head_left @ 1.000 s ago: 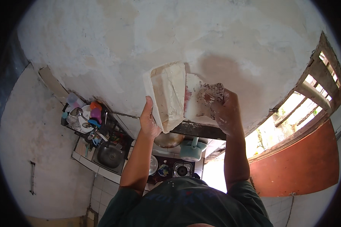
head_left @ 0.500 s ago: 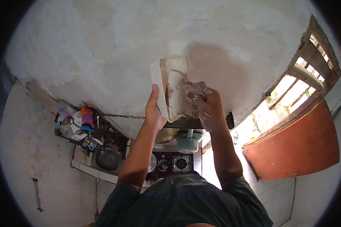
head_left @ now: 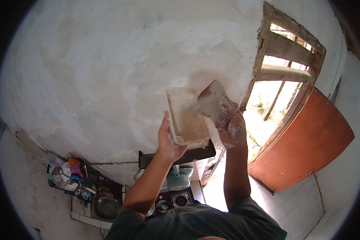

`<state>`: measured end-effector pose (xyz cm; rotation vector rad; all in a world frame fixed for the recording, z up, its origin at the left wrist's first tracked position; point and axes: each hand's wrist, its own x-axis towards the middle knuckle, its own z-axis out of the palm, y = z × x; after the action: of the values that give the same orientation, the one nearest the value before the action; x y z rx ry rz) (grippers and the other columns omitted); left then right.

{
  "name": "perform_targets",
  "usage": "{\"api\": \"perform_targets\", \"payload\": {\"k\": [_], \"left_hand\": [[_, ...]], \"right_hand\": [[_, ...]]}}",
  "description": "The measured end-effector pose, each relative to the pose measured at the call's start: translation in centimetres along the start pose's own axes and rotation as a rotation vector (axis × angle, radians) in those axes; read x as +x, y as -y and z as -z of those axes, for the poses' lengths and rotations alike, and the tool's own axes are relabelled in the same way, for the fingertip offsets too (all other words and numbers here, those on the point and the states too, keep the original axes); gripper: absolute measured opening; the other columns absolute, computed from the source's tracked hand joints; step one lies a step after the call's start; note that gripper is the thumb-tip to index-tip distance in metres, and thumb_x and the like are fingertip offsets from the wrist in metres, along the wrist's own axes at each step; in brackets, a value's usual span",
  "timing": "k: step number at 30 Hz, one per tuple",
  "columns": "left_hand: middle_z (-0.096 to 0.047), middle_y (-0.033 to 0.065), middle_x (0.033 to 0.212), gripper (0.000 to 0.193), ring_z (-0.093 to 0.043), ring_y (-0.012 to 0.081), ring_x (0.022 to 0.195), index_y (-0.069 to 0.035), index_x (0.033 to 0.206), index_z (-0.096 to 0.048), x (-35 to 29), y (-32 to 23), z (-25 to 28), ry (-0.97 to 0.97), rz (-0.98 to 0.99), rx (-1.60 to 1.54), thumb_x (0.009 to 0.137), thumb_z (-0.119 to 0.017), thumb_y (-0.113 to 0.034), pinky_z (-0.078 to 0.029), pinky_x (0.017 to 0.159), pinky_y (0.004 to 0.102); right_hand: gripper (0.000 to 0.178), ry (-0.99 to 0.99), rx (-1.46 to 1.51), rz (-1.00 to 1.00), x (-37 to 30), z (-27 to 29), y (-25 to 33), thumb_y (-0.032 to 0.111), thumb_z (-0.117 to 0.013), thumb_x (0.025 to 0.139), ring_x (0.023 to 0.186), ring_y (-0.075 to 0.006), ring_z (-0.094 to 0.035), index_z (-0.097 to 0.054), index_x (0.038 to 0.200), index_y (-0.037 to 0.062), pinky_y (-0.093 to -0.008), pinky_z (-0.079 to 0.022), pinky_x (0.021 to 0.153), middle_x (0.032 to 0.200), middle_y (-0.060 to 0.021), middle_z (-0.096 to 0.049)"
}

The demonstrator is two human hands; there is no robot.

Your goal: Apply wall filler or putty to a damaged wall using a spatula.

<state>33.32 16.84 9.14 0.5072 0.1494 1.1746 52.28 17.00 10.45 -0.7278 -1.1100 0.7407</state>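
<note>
My left hand [head_left: 170, 142] grips a shallow rectangular plastic container [head_left: 194, 141] from its left side and underneath, thumb along the edge. Pale wet plaster or putty coats its inside. In my right hand [head_left: 233, 130] is a broad, flat scraper [head_left: 217, 106], its blade smeared with the same grey-white paste. That blade points up and left, beside the container's right rim; whether they touch I cannot tell. White paste also streaks my right hand. Before me rises a wall [head_left: 128, 80] with patchy white and beige coating.
Below are a stove [head_left: 181, 199], a pale green pot [head_left: 179, 179] and a black ledge [head_left: 200, 154]. A metal sink [head_left: 107, 207] and piled dishes [head_left: 70, 174] stand at lower left. At right are a wooden window frame [head_left: 286, 72] and an orange door panel [head_left: 304, 140].
The container has turned from a steep tilt to show its inside. The scraper has come away to its right, blade now raised. My view has shifted toward the window side.
</note>
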Motion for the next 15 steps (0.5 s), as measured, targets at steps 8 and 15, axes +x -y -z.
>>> {"api": "perform_targets", "payload": {"k": [8, 15], "left_hand": [[-0.056, 0.0093, 0.132, 0.059, -0.055, 0.0272, 0.120, -0.012, 0.136, -0.051, 2.6, 3.3, -4.7, 0.244, 0.206, -0.078, 0.099, -0.037, -0.056, -0.043, 0.103, 0.0452], [-0.055, 0.0089, 0.133, 0.059, -0.053, 0.0268, 0.122, -0.011, 0.137, -0.050, 1.3, 2.5, -6.2, 0.231, 0.145, 0.010, 0.100, -0.035, -0.055, -0.041, 0.105, 0.0455]], "right_hand": [[0.034, -0.194, -0.350, 0.403, 9.9, 9.1, 0.1, 0.009, -0.057, 0.093, 0.109, -0.0260, -0.063, -0.054, 0.124, -0.0043, -0.0372, -0.055, 0.092, 0.120, -0.0157, -0.062], [0.026, -0.414, -0.149, 0.688, 16.3, 4.3, 5.5, 0.008, -0.060, 0.091, 0.084, -0.0213, -0.067, -0.064, 0.113, -0.0048, -0.0333, -0.053, 0.075, 0.099, -0.0118, -0.070]]}}
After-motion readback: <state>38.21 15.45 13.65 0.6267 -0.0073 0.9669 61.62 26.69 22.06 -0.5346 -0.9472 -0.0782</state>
